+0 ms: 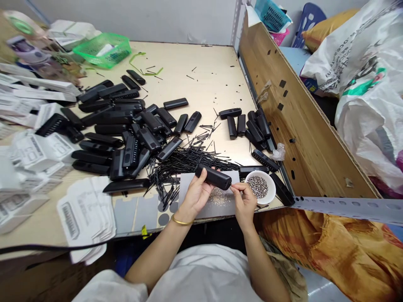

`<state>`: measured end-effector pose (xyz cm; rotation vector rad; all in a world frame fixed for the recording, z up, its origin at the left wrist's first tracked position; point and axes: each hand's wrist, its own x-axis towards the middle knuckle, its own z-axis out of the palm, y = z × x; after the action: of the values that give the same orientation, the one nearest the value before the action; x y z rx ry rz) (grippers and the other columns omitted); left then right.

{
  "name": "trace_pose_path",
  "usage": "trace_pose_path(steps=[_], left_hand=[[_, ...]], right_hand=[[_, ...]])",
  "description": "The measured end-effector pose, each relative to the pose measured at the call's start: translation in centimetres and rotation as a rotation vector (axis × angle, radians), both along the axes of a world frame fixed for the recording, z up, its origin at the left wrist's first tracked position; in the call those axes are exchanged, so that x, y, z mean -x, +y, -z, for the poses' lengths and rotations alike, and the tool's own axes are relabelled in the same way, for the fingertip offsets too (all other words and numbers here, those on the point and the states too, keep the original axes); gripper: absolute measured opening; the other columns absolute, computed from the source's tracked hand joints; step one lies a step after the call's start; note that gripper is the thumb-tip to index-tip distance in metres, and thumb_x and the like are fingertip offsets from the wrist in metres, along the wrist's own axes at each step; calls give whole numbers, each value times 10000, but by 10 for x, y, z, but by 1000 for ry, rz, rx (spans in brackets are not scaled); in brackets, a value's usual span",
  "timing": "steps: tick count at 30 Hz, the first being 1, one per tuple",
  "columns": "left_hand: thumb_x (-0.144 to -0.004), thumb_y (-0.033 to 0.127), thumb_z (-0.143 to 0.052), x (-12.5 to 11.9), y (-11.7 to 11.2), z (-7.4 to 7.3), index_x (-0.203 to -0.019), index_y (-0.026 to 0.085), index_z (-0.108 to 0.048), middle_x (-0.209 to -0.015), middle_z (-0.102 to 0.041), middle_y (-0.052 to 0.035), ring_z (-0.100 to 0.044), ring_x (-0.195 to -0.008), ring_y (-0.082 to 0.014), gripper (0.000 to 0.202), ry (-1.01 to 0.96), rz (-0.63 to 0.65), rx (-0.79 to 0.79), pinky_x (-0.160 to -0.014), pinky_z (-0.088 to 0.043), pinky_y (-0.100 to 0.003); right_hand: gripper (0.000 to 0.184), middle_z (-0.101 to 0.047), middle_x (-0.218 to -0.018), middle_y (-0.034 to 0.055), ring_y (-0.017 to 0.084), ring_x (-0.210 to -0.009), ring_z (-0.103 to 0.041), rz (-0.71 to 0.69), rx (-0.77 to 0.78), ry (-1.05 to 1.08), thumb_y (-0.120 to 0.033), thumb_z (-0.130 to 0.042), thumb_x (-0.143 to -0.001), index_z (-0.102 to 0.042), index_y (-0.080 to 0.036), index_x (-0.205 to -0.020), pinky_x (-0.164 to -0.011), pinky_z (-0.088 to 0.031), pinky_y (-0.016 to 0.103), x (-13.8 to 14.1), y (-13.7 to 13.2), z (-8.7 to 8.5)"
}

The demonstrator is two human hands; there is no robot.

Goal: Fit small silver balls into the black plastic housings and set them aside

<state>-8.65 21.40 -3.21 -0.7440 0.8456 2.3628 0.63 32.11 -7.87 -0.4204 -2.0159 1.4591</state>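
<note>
My left hand [199, 189] is closed around a long black plastic case [214, 177], which it holds at a slant above a grey mat [189, 180]. At the right end of the case, the fingertips of my right hand [244, 200] are pinched together. What they hold, if anything, is too small to make out. Just right of that hand stands a white bowl [271, 191] of small shiny metal pieces [258, 186]. Behind the case lies a heap of thin black sticks [195, 161]. Small pale bits [219, 199] are scattered on the mat.
Many black cases [126, 113] are piled at left, with a smaller group [258, 126] at right. White boxes [31, 153] and flat white cards [88, 209] lie on the left. A green basket [103, 50] stands at the back. A wooden board [302, 113] walls the right side.
</note>
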Motion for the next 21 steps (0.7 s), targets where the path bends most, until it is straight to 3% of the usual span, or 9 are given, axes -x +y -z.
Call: trace_pose_path(steps=[4,11,13,15,18,21], left_hand=[[-952,148,-448,0,-1,-3,-961,84,-580,-947,-673,-106,-668,-939,-189,147,-11,4,-4,-968,-502,-417],[-957,155,-441,-4,-2,-3,-954,82,-578,-966,-671,-108,-665,-944,-185,156,-10,14,-26,-989,-487,-422],[-953,149,-448,-5,-2,-1,-973,90,-566,-971,-670,-101,-667,-943,-191,134,12,5,-16,-983,-488,-435],[-926,148,-509,-6,-3,0,-1004,113,-550,-977,-670,-87,-669,-944,-195,95,55,3,-2,-974,-493,-440],[-809,185,-688,-10,-5,-7,-1035,174,-506,-970,-671,-59,-675,-927,-210,290,223,51,8,-935,-514,-440],[-761,251,-745,-23,-12,-30,-1080,226,-484,-979,-662,-47,-666,-956,-234,413,652,125,-48,-926,-512,-464]], right_hand=[[262,-575,-824,58,117,-802,-542,18,102,-18,-347,-575,-906,-603,-103,-813,-757,-443,226,1,-2,-2],[175,-583,-816,42,111,-821,-529,62,-157,77,-241,-551,-927,-602,-124,-808,-790,-419,234,1,-3,-10],[150,-583,-807,35,106,-810,-529,43,-159,101,-213,-559,-915,-600,-124,-800,-779,-418,228,2,-2,-8],[152,-577,-794,34,103,-783,-537,-4,-30,87,-227,-582,-894,-595,-119,-788,-747,-430,216,3,1,-5],[181,-567,-768,29,94,-726,-544,-118,270,22,-272,-635,-845,-581,-115,-771,-670,-440,181,1,6,-2],[165,-580,-808,24,85,-723,-556,-162,401,-10,-291,-613,-857,-577,-130,-842,-642,-444,160,-7,15,-2]])
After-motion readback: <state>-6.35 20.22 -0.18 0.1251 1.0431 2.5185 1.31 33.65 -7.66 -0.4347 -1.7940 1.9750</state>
